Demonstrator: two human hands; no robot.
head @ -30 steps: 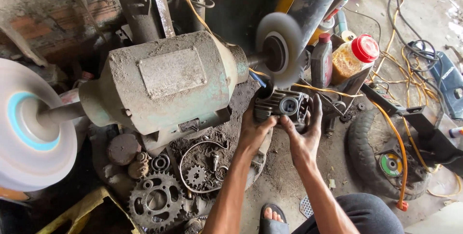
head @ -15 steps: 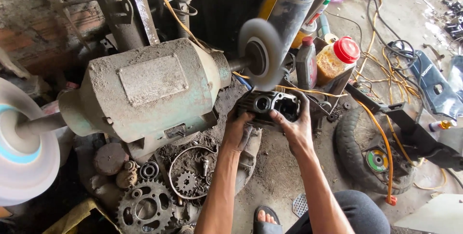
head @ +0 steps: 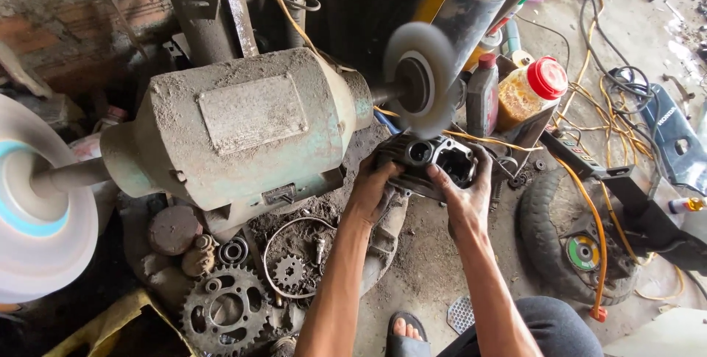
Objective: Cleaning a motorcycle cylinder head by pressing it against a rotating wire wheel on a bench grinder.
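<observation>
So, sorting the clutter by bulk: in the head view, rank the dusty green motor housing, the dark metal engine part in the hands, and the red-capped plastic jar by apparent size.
1. Dusty green motor housing
2. Dark metal engine part
3. Red-capped plastic jar, though it sits farther back, so this last gap is unsure.

Both hands gripped a dark metal engine cylinder [head: 431, 164] just under the spinning grey buffing wheel [head: 421, 79] of a dusty green bench grinder [head: 243, 132]. The left hand [head: 372, 191] clasped its left end and the right hand [head: 465, 193] its right end. Sprockets [head: 224, 313] lay below the grinder, and a red-capped jar [head: 530, 92] stood beside the wheel.
</observation>
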